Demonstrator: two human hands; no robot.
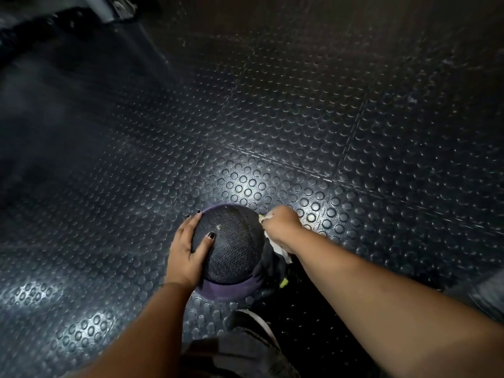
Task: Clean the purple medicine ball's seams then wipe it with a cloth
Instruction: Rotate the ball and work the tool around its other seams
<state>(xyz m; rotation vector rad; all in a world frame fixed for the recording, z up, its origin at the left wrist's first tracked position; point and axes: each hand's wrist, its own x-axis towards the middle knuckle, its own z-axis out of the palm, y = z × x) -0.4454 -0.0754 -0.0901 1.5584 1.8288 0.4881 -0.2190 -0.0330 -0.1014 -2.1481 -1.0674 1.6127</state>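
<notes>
The purple medicine ball (231,249) sits on the studded rubber floor, low in the middle of the view. Its top panel is dark and textured, with purple showing at the near and far rim. My left hand (188,249) lies spread on the ball's left side, fingers over the far edge and thumb on the top panel. My right hand (282,222) grips a white cloth (278,248) with a yellow-green edge against the ball's right side. Part of the cloth hangs down under my wrist.
Dark rubber floor tiles (300,132) with raised round studs spread all around. My shoe (253,326) and trouser leg are just below the ball. Dark gear and a grey post (103,9) stand at the far left top.
</notes>
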